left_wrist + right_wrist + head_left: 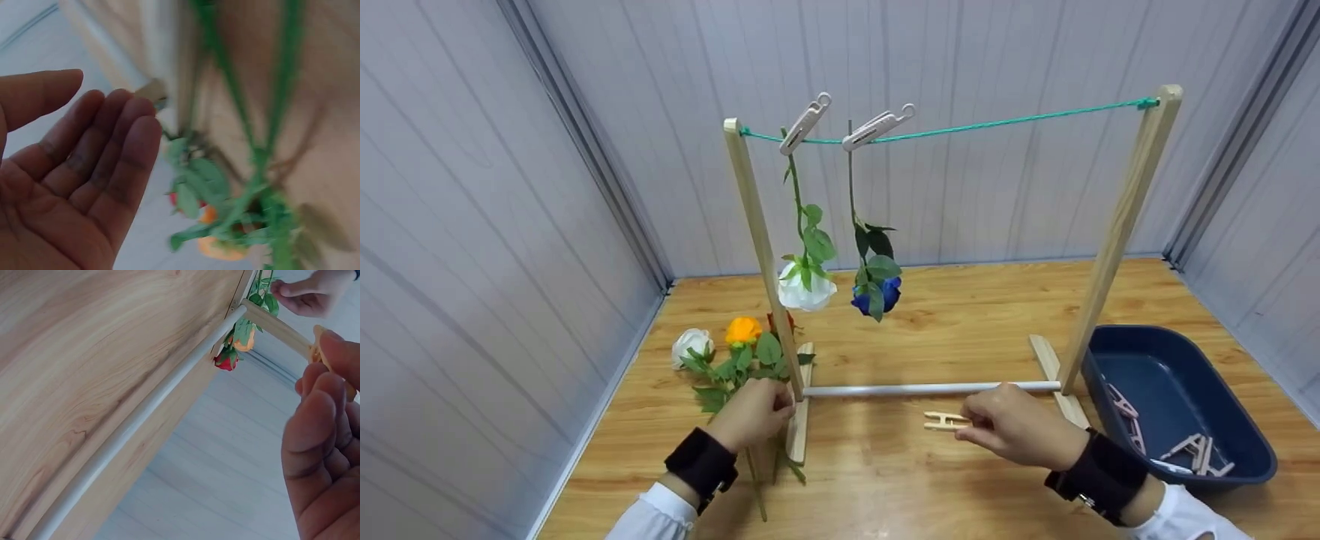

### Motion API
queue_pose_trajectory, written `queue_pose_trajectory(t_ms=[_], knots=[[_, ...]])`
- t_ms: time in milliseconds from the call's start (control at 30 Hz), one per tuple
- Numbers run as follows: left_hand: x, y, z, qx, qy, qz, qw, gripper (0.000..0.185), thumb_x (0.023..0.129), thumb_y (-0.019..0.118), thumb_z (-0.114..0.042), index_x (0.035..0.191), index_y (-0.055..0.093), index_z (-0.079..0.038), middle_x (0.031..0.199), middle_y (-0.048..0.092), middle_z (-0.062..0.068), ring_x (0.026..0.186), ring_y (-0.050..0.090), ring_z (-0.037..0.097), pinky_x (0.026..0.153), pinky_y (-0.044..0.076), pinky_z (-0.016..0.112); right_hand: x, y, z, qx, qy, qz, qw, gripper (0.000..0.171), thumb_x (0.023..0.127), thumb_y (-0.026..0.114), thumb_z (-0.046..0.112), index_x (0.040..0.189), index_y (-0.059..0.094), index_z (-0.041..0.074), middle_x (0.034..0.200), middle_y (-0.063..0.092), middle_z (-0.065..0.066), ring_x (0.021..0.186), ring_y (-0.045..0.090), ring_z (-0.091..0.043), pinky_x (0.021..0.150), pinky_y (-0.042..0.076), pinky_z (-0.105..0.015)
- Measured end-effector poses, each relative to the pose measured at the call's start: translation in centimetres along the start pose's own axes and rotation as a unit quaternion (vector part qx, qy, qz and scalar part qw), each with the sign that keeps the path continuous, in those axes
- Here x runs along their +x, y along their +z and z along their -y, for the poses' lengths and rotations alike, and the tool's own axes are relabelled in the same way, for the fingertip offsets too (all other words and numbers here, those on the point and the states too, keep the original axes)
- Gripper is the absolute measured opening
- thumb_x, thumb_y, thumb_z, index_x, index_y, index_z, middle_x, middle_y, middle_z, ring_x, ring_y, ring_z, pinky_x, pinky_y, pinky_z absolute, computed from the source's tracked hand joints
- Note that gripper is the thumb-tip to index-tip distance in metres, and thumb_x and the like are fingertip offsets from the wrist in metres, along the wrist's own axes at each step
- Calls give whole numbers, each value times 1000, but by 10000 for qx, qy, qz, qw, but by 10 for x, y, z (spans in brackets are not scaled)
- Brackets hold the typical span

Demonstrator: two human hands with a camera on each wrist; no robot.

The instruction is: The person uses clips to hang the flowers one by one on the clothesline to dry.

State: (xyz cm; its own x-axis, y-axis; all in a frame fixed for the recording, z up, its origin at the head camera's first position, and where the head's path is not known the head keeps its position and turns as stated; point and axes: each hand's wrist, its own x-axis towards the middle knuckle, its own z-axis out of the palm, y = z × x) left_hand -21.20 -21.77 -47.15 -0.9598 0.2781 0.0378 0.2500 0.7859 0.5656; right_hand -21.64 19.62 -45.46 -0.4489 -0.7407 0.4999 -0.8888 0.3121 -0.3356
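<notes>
- The landmark here is the wooden drying rack (1117, 232), standing on the wooden table (960, 480) with a green cord (1005, 124) strung between its two posts.
- Two flowers already hang head-down from the cord near the rack's left post: a white rose (807, 294) and a blue rose (877, 294), each held by a pale clothespin (805, 124).
- The right hand (1020, 427) hovers in front of the rack's white base bar (930, 388), thumb and fingers pinching a wooden clothespin (946, 421) by one end.
- The left hand (751, 412) is at the foot of the rack's left post, over the stems of the loose flowers (727, 360) lying there (a white one, an orange one and a red bud behind the post).
- The left wrist view shows that hand's fingers (121, 152) straight and spread, palm bare, with blurred green stems just beside them, so it holds nothing.
- A dark blue tub (1177, 405) sits to the right of the rack's right foot, with more clothespins inside.
- Judgement: the step in hand looks like picking the next flower from the pile, with the peg ready in the other hand.
- The next move calls for the left fingers to close on a single stem, not the bunch, and lift it to the cord beside the blue rose.
</notes>
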Motion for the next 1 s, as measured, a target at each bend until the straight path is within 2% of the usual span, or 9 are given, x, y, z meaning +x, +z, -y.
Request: queue_pose_trajectory(t_ms=[200,367,600,700,833,900,1000], knots=[[7,10,21,279,-382,-243,9986,27,96,74,-1,73,64,-10,64,51,-4,56,48,12,52,38,26,-2,-2,0,30,-43,72,10000,23,91,85,6,82,67,15,70,61,7,63,40,11,55,34,-7],[10,15,31,590,-637,-343,9956,44,98,75,-9,61,52,-16,53,40,-8,48,40,11,49,31,26,-2,-2,0,19,-71,100,9999,24,89,86,4,80,67,14,70,61,7,64,39,12,54,35,-7],[11,22,36,1007,-615,-256,9927,55,101,69,-13,54,40,-19,49,26,-11,43,32,10,47,28,28,-4,-3,1,159,66,105,9998,25,91,86,5,80,65,15,68,58,8,64,36,13,54,33,-7],[12,22,33,949,-682,-211,9929,52,97,67,-8,55,39,-19,50,26,-10,44,31,11,47,27,29,-4,-3,1,182,72,81,9998,25,91,86,5,80,66,15,69,59,7,64,38,13,54,34,-7],[17,20,34,663,-1018,-230,9923,47,93,62,-4,56,38,-19,53,26,-9,46,32,12,48,27,28,-5,-3,0,120,85,2,9999,24,89,86,5,82,66,15,68,58,8,64,39,12,54,34,-7],[19,17,37,377,-1198,-348,9915,46,93,60,-4,56,37,-20,54,26,-9,47,33,12,48,27,28,-6,-3,0,47,84,-37,9999,24,88,87,5,82,66,15,67,56,9,64,38,12,54,33,-7],[21,13,41,-301,-1324,-573,9891,44,95,54,-3,58,37,-20,56,28,-8,48,33,12,49,28,27,-6,-4,-1,-47,109,-76,9999,26,87,88,4,81,65,15,66,54,10,64,38,12,54,33,-7]])
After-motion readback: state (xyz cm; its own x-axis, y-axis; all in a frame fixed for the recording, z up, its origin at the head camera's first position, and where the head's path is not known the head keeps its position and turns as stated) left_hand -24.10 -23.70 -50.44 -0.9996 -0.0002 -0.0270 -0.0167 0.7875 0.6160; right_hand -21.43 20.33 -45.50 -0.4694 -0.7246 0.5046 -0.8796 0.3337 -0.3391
